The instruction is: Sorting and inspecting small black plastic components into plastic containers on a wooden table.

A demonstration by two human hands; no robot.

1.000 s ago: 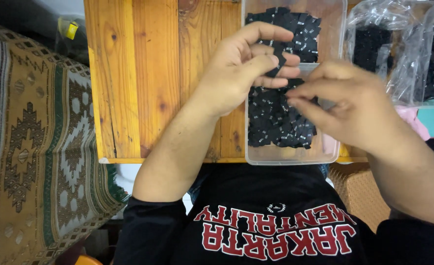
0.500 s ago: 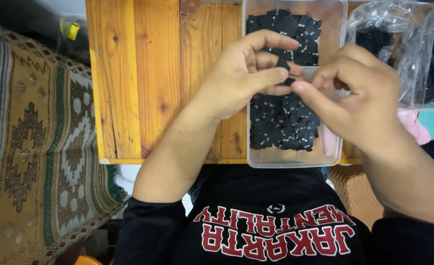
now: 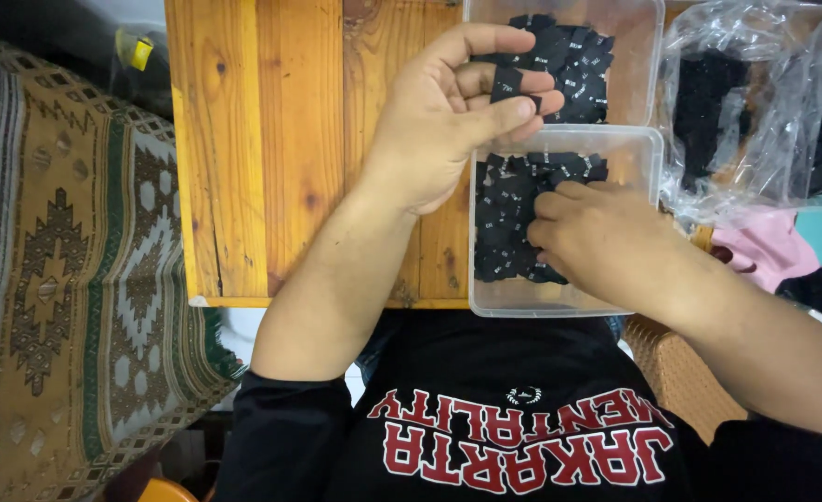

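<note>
right hand (image 3: pixel 606 246): fingertips buried among black labels (image 3: pixel 513 223) in near clear tray (image 3: pixel 559 302), grip unclear | far clear tray (image 3: pixel 634 56): cut by top edge | plastic bags (image 3: pixel 764 112) off counter's right edge: cut at right, contents blurred | left hand (image 3: pixel 448 121) covered the trays' left rims | label marks too small

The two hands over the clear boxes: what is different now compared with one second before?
The right hand left the left hand and went down into the near clear box, its fingers now among the black labels. The left hand remains raised and keeps a small black label pinched in its fingers. Both boxes, the plastic bags and the wooden table did not move.
</note>
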